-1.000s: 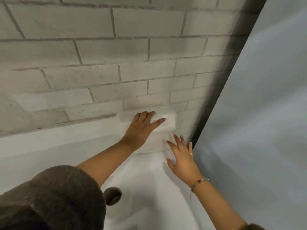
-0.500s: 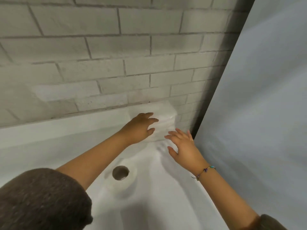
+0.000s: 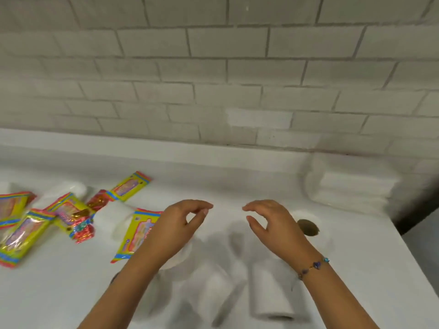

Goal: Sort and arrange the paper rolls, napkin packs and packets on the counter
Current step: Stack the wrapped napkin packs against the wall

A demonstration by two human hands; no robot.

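Note:
My left hand (image 3: 180, 224) and my right hand (image 3: 270, 224) hover over the white counter (image 3: 59, 281), fingers loosely curled, holding nothing. A stack of white napkin packs (image 3: 354, 186) sits against the brick wall at the back right. One white paper roll (image 3: 308, 230) stands upright just right of my right hand. Other rolls lie on their sides below my wrists: one (image 3: 270, 290) under my right forearm, one (image 3: 213, 281) between my arms. Several yellow packets with rainbow edges (image 3: 137, 233) are scattered at the left, one (image 3: 129, 187) near the back.
A red foil packet (image 3: 83, 224) lies among the yellow ones, with more white rolls (image 3: 64, 189) behind them. A grey panel (image 3: 425, 236) bounds the counter's right end. The brick wall (image 3: 213, 79) closes the back.
Both hands have left the napkin stack in the corner and drawn back to the left. The view has swung left, bringing the packets and lying rolls into sight.

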